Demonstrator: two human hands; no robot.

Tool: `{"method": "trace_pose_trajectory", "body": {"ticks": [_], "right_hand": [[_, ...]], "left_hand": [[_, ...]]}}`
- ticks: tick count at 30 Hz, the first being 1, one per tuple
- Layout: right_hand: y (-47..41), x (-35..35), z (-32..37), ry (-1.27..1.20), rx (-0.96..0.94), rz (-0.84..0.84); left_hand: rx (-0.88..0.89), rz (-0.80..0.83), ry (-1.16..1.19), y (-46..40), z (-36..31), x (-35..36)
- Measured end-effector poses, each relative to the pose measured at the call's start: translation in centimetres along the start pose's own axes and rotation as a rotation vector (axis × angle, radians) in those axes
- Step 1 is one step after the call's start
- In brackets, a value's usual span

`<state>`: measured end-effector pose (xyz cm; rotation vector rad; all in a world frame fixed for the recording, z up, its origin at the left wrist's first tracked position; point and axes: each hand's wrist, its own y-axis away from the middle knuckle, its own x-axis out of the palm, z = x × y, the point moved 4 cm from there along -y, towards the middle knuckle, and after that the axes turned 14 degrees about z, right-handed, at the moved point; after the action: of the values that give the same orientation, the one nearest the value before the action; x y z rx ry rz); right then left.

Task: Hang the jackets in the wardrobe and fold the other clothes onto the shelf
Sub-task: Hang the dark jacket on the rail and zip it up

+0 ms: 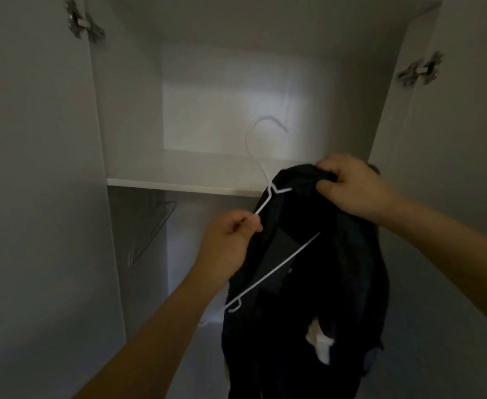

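I am midway through getting the black jacket [322,269] onto the white wire hanger [268,197], in front of the open wardrobe [127,110]. My left hand [230,240] pinches the hanger's left arm just below its neck; my right hand [348,185] grips a bunch of the jacket's top, probably the collar, though the dark cloth hides detail. The hanger's far arm sits inside the jacket. Next I judge I must seat both shoulders, then hook it below the shelf [184,184].
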<state>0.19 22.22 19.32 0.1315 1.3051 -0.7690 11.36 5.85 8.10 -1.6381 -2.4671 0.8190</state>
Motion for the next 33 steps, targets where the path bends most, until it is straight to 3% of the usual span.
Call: {"method": "trace_pose_trajectory", "body": {"ticks": [4, 8, 11, 13, 14, 15, 17, 19, 21, 24, 27, 29, 33], "right_hand": [[-0.7, -1.1, 0.0, -0.017, -0.069, 0.106], [-1.9, -0.6, 0.4, 0.419, -0.082, 0.058], [-2.3, -0.1, -1.3, 0.420, -0.029, -0.048], [-2.1, -0.3, -2.7, 0.302, 0.011, -0.111], [-1.9, -0.5, -3.3, 0.238, 0.021, -0.146], [-1.7, -0.8, -3.7, 0.177, 0.023, -0.179], [-1.2, -1.1, -4.2, 0.117, 0.010, -0.218], [-0.9, -1.3, -4.5, 0.092, 0.006, -0.207], [-0.2, -1.4, -4.6, 0.092, 0.007, -0.184], [1.0, -2.0, -6.1, 0.089, 0.065, -0.165], [2.6, -2.2, -7.8, 0.086, 0.079, -0.048], [3.6, -1.6, -8.1, 0.199, 0.054, 0.037], [5.1, -1.5, -7.7, 0.404, -0.012, -0.052]], "left_hand": [[0.102, -0.025, 0.021, -1.7, -1.0, -0.9], [0.141, -0.031, -0.111, -3.0, -1.1, -1.5], [0.235, -0.445, -0.507, -1.1, 0.2, -2.7], [0.187, -0.602, -0.468, 1.9, 3.5, -2.3], [0.059, -0.524, -0.399, 3.1, 5.8, -1.5], [-0.138, -0.341, -0.314, 4.1, 8.6, -0.2], [-0.489, 0.142, -0.022, 5.8, 13.3, 3.4], [-0.615, 0.360, 0.341, 6.3, 15.5, 6.2], [-0.612, 0.337, 0.312, 5.2, 16.1, 7.2], [-0.532, 0.198, -0.094, 2.4, 15.5, 5.7], [-0.541, 0.062, 0.073, -0.6, 14.0, 1.4], [-0.552, 0.073, 0.176, -2.7, 12.4, -1.6], [-0.641, 0.136, 0.147, -6.2, 8.1, -6.2]]}}
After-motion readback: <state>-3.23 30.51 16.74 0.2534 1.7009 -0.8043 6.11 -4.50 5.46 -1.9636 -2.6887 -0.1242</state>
